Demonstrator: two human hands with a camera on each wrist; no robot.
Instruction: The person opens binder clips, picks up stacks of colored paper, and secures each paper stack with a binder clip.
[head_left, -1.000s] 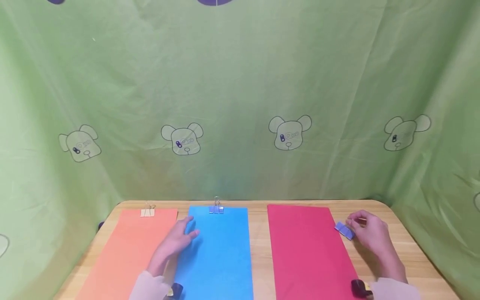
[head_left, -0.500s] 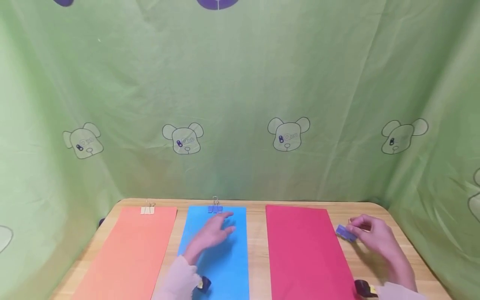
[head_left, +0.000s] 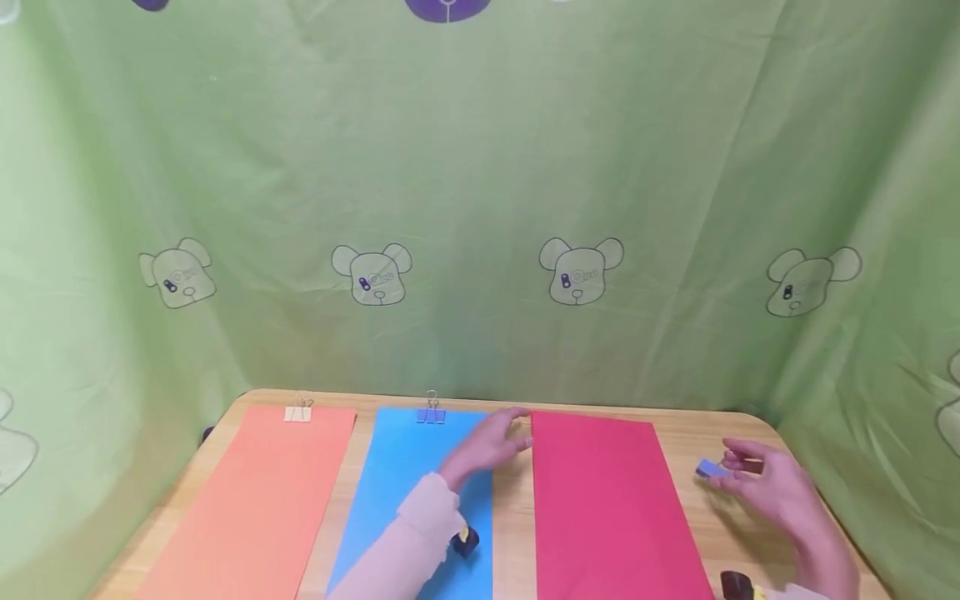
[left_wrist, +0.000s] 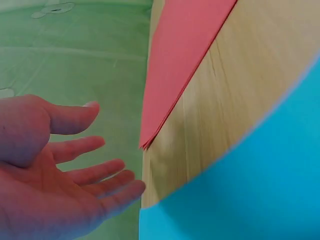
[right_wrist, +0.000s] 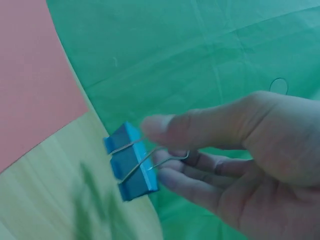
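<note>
My right hand (head_left: 772,483) holds a blue binder clip (right_wrist: 132,162) by its wire handles, between thumb and fingers, right of the red paper stack (head_left: 611,500). In the right wrist view the clip's mouth points left, toward the paper. My left hand (head_left: 483,442) hovers at the far left corner of the red stack. Its fingers are spread with nothing between them, and the left wrist view shows a gap between the fingertips (left_wrist: 135,189) and the stack's corner. Below the left forearm lies blue paper (head_left: 405,475), with a blue-violet binder clip (head_left: 431,415) on its far edge.
Orange paper (head_left: 255,492) with a white binder clip (head_left: 297,413) on its far edge lies at the left. The wooden table (head_left: 513,500) shows between the sheets and at the right. A green curtain (head_left: 480,167) with bear faces hangs around the table.
My left hand has moved right, from the blue paper's left edge across to the red stack's corner. My right hand has shifted slightly right, and the clip has turned in its fingers.
</note>
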